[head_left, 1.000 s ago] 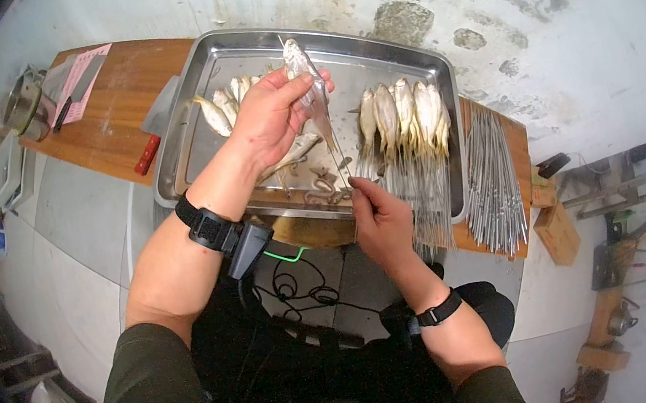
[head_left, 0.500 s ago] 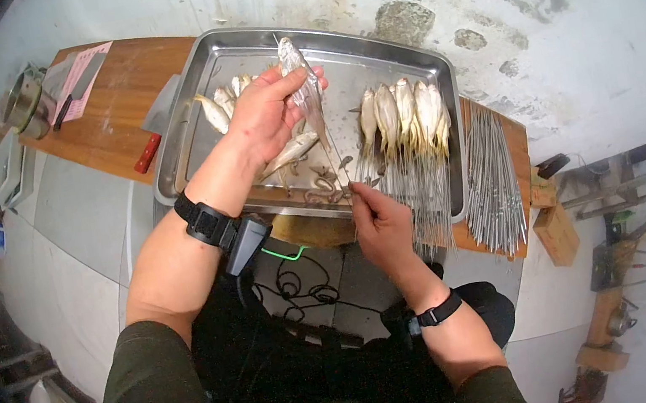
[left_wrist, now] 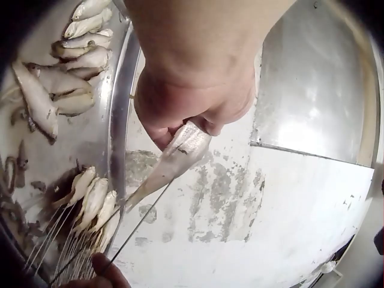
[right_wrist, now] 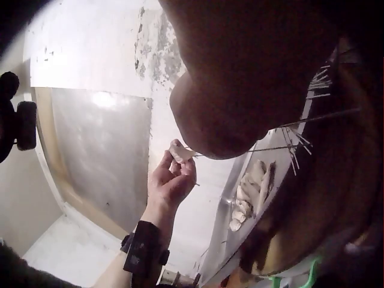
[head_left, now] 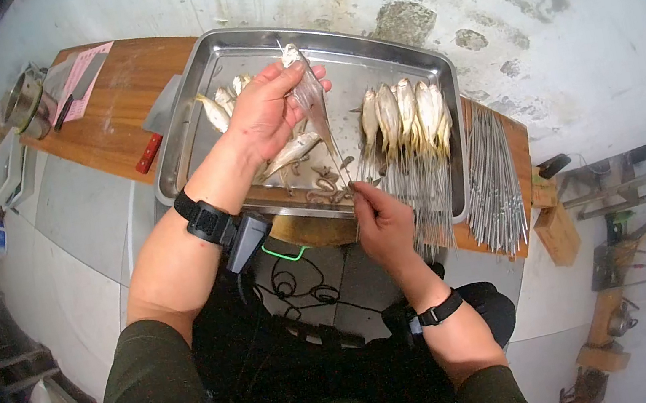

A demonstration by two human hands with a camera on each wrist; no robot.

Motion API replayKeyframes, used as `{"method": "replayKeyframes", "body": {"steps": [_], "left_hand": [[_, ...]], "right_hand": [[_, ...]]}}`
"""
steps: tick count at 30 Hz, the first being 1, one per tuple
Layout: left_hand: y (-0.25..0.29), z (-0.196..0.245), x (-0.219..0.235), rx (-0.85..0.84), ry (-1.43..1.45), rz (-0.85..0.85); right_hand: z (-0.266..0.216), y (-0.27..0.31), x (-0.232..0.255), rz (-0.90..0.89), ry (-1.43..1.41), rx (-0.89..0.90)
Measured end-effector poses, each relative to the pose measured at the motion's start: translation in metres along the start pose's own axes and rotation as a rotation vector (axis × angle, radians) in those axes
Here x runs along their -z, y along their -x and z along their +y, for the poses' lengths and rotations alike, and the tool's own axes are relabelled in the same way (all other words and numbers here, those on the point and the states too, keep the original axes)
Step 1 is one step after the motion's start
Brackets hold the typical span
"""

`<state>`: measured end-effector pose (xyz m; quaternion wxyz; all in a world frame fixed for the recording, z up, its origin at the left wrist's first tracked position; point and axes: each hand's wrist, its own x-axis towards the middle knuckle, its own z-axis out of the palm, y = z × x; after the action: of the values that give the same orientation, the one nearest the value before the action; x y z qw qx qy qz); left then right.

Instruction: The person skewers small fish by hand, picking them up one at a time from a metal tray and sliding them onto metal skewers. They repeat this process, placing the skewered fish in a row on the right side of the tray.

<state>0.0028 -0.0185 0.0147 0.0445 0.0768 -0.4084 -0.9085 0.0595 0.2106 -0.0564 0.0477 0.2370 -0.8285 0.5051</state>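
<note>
The left hand [head_left: 268,115] grips a silvery fish [head_left: 311,97] above the metal tray, head end up, thumb across its body. Below the tail, the right hand [head_left: 384,221] pinches thin metal skewers between thumb and fingers. In the left wrist view two skewers spread apart, one [left_wrist: 144,217] running up to the fish's belly [left_wrist: 171,168]. Skewered fish [head_left: 407,115] lie in a row at the tray's right side, skewers toward the person. Loose fish [head_left: 289,154] lie at the left and under the left hand. The right wrist view shows the left hand [right_wrist: 172,183] holding the fish [right_wrist: 182,152].
Many bare skewers [head_left: 491,182] lie right of the tray [head_left: 228,41]. Small dark scraps [head_left: 325,188] lie near its front edge. On the wooden board [head_left: 120,99] are a red-handled cleaver [head_left: 149,155], another knife [head_left: 87,77] and a metal pot [head_left: 25,104].
The left hand and its fish shift slightly left, then slightly back down and right. Both hands keep their hold; the right hand barely moves.
</note>
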Motion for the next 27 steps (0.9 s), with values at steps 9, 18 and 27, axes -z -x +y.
{"method": "replayKeyframes", "body": {"steps": [9, 18, 27], "left_hand": [[0.0, -0.009, 0.0, 0.033, -0.017, 0.019], [0.003, -0.015, -0.011, 0.074, -0.022, 0.072], [0.003, -0.02, -0.012, 0.088, -0.084, 0.109]], "right_hand": [[0.0, -0.002, -0.007, 0.032, -0.034, 0.018], [-0.001, -0.004, -0.012, 0.02, -0.043, -0.04], [-0.007, -0.011, -0.009, 0.033, -0.096, -0.076]]}}
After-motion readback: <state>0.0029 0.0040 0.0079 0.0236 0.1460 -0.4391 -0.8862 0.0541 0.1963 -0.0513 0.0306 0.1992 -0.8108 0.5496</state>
